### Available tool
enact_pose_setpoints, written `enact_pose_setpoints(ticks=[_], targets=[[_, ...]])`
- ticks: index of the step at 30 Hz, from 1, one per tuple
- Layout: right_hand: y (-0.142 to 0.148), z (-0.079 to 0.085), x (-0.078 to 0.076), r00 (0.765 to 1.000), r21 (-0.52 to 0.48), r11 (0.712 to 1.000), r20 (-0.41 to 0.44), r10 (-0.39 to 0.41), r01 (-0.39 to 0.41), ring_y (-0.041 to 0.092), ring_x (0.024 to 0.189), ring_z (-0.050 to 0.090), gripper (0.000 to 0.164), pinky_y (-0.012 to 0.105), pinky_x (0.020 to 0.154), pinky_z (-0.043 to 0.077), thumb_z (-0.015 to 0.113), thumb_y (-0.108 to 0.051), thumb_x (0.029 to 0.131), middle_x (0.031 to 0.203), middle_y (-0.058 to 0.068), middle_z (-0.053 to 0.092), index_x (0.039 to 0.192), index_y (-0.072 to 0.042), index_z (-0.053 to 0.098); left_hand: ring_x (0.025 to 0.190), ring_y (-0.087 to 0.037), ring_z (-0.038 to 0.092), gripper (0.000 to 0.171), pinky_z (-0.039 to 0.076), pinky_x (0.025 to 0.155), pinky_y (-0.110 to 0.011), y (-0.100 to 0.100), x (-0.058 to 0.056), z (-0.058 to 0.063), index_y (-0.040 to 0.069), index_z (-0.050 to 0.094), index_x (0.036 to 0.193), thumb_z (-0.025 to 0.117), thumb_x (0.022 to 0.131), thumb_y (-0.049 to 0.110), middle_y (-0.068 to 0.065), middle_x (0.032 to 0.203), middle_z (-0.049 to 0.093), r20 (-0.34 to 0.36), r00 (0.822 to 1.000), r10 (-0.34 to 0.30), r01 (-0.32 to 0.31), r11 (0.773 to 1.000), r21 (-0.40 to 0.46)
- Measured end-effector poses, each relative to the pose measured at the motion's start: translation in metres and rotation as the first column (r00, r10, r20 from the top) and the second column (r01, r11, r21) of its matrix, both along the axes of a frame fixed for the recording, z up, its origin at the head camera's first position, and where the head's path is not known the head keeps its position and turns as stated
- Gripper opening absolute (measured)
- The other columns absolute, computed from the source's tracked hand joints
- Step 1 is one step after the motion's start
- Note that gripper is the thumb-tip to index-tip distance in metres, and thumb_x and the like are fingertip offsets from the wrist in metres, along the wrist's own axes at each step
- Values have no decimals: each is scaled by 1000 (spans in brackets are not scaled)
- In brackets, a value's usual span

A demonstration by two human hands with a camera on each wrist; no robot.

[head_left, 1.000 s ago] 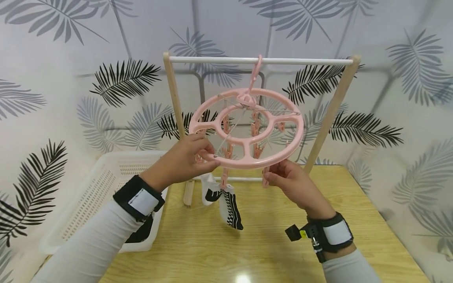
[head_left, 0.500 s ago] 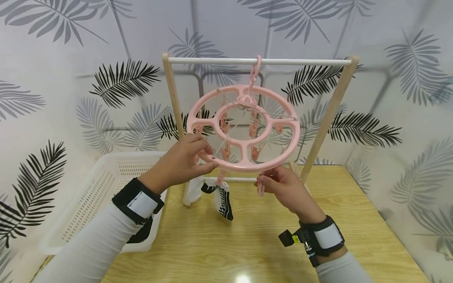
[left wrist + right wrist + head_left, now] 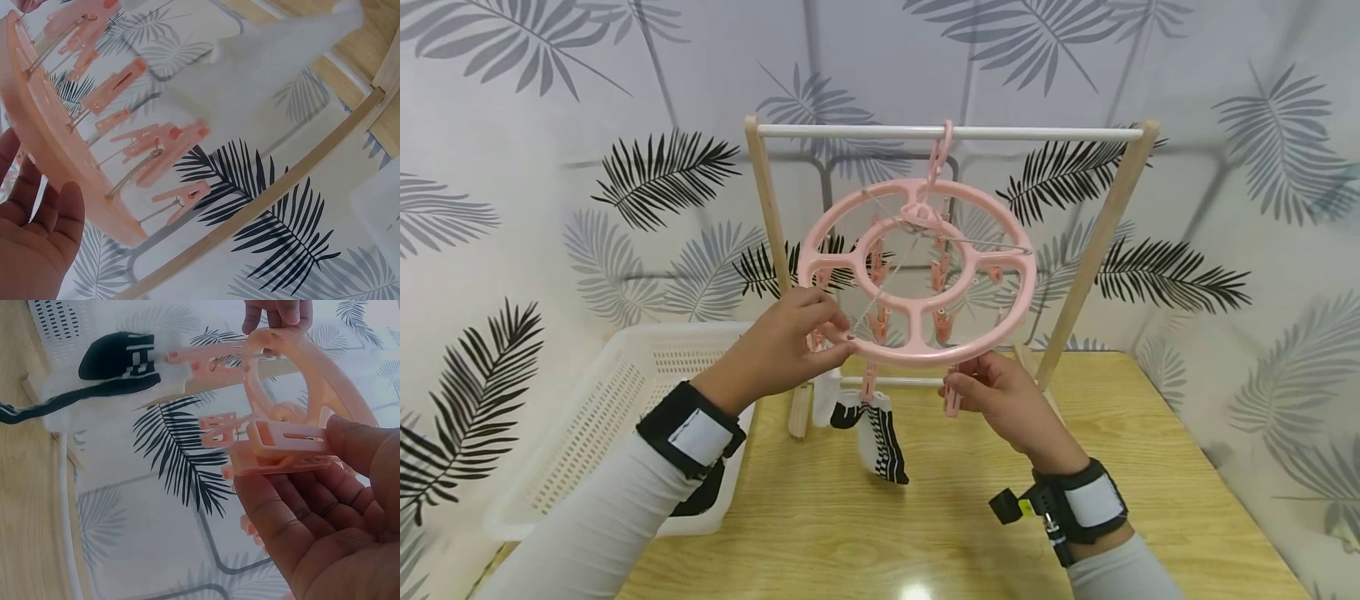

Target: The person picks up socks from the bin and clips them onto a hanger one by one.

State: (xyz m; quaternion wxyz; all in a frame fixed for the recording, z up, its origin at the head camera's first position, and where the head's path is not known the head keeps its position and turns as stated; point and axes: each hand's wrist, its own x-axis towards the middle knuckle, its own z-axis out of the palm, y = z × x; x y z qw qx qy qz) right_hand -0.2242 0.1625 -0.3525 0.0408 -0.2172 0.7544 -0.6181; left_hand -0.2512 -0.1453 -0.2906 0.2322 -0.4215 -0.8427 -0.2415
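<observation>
A pink round clip hanger (image 3: 917, 354) hangs by its hook from a white bar. My left hand (image 3: 786, 342) pinches the front-left of its rim between thumb and fingers. Below the front right of the rim, my right hand (image 3: 1000, 404) grips a pink clothespin (image 3: 290, 444) between thumb and fingers; nothing is between the peg's jaws. A white sock with black patterning (image 3: 883, 446) dangles from another clothespin (image 3: 868, 383) at the front. Further left, a white sock (image 3: 826, 398) hangs partly behind my left hand. More pink clothespins (image 3: 115, 87) hang under the ring.
The wooden rack (image 3: 1097, 250) with its white top bar (image 3: 1037, 133) stands on a wood-grain table (image 3: 820, 533). At left is a white perforated basket (image 3: 580, 433) with something black inside, partly behind my left arm. A leaf-patterned cloth forms the backdrop.
My right hand has moved slightly left with the clothespin it holds, and the hanger has tilted a little. The hanging socks have swung. My left hand keeps its hold on the rim.
</observation>
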Motion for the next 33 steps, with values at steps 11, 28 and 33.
enact_pose_setpoints(ticks=[11,28,33], targets=[[4,-2,-2,1000,-10,1000,-7,-6,6,28,86,66,21,38,83,57,54,-13,104,102,23,60,115,4,58,94,-22,54,6,46,82,-39,-7,1,-13,9,68,86,74,88,11,-2,94,59,-49,999,-22,26,997,79],[6,-3,-2,999,2,999,9,-32,32,33,89,66,22,39,83,57,55,-15,103,101,23,61,112,6,58,105,-32,60,21,48,87,-50,-71,-9,-25,4,69,105,64,97,23,-14,112,64,366,854,370,-429,899,92],[4,-3,-2,1000,-23,1000,2,-8,8,30,87,66,22,40,83,56,54,-14,103,100,24,61,113,5,58,114,-42,54,37,44,93,-56,-104,-14,-37,-2,63,119,59,99,29,-25,124,58,473,750,463,-512,859,-30]])
